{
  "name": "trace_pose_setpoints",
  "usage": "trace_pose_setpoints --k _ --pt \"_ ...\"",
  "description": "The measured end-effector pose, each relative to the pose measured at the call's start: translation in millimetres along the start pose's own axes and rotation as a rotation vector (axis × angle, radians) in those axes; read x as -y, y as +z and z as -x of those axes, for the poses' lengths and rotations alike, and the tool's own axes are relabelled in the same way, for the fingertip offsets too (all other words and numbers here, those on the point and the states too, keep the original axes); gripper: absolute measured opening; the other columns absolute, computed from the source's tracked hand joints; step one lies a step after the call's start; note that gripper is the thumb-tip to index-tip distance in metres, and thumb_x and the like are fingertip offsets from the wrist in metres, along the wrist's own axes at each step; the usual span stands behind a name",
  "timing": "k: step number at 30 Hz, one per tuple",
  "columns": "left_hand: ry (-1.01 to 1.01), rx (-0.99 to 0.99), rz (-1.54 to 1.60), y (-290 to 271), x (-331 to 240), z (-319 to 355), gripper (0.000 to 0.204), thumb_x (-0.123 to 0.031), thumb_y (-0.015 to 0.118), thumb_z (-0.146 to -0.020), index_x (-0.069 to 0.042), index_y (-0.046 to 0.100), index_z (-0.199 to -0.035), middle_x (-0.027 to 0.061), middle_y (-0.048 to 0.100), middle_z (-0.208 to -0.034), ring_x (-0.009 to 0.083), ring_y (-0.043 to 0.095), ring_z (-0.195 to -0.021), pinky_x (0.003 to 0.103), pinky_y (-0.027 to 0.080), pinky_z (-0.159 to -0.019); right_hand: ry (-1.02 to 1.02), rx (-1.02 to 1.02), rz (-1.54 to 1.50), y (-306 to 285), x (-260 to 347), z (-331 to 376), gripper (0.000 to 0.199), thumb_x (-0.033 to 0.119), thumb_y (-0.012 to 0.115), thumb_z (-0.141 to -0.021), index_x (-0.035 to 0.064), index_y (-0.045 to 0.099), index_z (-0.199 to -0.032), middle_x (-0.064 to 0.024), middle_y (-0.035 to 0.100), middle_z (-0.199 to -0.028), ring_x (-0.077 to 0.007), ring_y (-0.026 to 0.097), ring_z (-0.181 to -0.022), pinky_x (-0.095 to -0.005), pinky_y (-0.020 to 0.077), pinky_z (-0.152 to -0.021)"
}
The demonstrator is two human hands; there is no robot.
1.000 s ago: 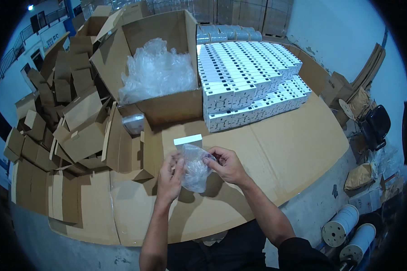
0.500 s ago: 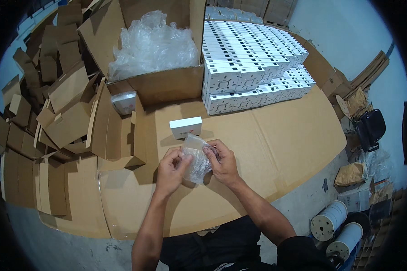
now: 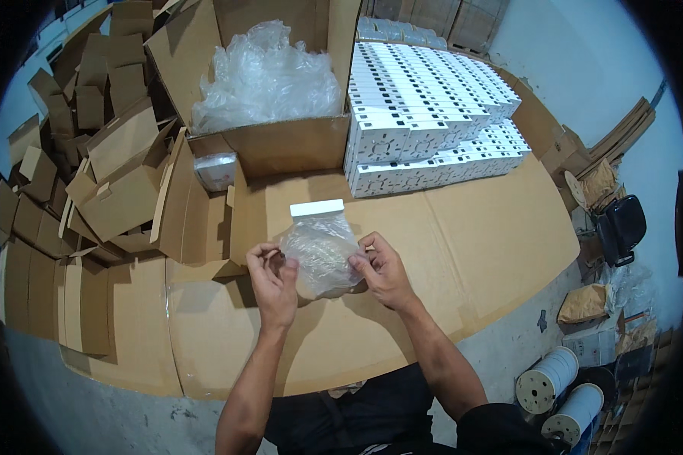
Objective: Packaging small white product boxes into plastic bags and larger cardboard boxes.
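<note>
A small clear plastic bag (image 3: 320, 254) is stretched between both hands just above the cardboard-covered table (image 3: 501, 243). My left hand (image 3: 273, 277) pinches its left edge and my right hand (image 3: 383, 269) pinches its right edge. Just beyond the bag a small white box (image 3: 317, 208) lies flat on the cardboard. What the bag holds cannot be made out.
A large open carton (image 3: 281, 144) full of crumpled clear plastic bags (image 3: 265, 76) stands behind. Rows of stacked white boxes (image 3: 425, 114) fill the back right. Folded brown cartons (image 3: 106, 174) pile up on the left. Cable spools (image 3: 558, 383) and bags sit on the floor at right.
Both hands have shifted slightly nearer on the table with the bag, and the bag is now spread wider between them. The white box stays in place.
</note>
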State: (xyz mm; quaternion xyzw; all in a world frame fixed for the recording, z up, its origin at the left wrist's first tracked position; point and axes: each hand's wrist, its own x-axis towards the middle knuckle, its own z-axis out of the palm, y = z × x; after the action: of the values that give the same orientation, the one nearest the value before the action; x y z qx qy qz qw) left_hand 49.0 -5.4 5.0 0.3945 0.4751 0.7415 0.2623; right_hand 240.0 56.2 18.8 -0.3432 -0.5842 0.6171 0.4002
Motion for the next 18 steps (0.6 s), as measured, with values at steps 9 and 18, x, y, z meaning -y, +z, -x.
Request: trace_pose_setpoints --k 9,18 --pt "-0.408 0.229 0.042 5 -7 18 0.017 -0.007 0.065 -0.1 0.003 0.058 -0.113 0.0048 0.066 -0.104 0.0094 0.062 -0.092 0.026 0.053 -0.077 -0.152 -0.054 -0.029 17 4 2 0.015 0.009 0.064 -0.101 0.0009 0.057 -0.111 -0.0039 0.068 -0.091 -0.0077 0.064 -0.093 -0.027 0.0521 -0.079" --pt "-0.45 0.338 -0.102 -1 -4 17 0.012 -0.011 0.064 -0.102 0.001 0.063 -0.105 0.0 0.065 -0.085 0.0057 0.058 -0.073 0.022 0.049 -0.066 -0.061 -0.295 -0.34 -7 -12 -9 0.027 0.023 0.057 -0.107 -0.0016 0.069 -0.11 -0.0036 0.07 -0.1 -0.0091 0.061 -0.088 -0.0257 0.0495 -0.079"
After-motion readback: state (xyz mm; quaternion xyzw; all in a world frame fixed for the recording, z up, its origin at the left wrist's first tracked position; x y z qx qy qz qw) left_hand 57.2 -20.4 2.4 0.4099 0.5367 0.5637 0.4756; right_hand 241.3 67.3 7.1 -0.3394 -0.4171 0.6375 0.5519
